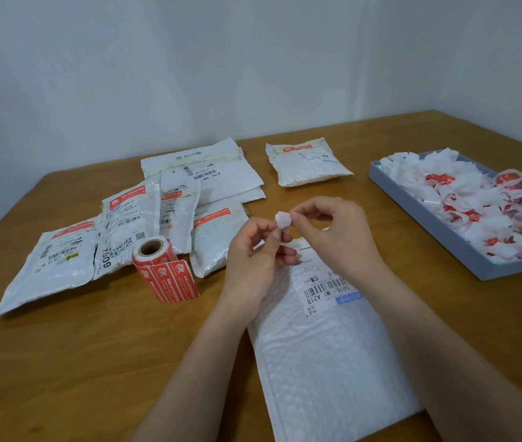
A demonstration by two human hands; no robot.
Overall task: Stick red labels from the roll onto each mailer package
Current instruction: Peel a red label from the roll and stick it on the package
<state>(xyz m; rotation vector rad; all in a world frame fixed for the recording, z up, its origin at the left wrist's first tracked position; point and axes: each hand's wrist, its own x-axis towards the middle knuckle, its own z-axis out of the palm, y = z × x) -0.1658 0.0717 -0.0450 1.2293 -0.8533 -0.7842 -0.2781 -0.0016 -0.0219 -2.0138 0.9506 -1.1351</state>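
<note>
A white bubble mailer with a barcode slip lies in front of me on the wooden table. Above its far end, my left hand and my right hand pinch a small pale label piece between their fingertips; its white side faces me. The roll of red labels stands left of my hands, a strip of labels trailing toward me. Several white mailers with red labels lie in a heap behind the roll. Another mailer lies apart at the back.
A grey tray at the right holds a heap of crumpled white backing paper and red scraps. A white wall runs behind the table. Bare wood shows at the near left.
</note>
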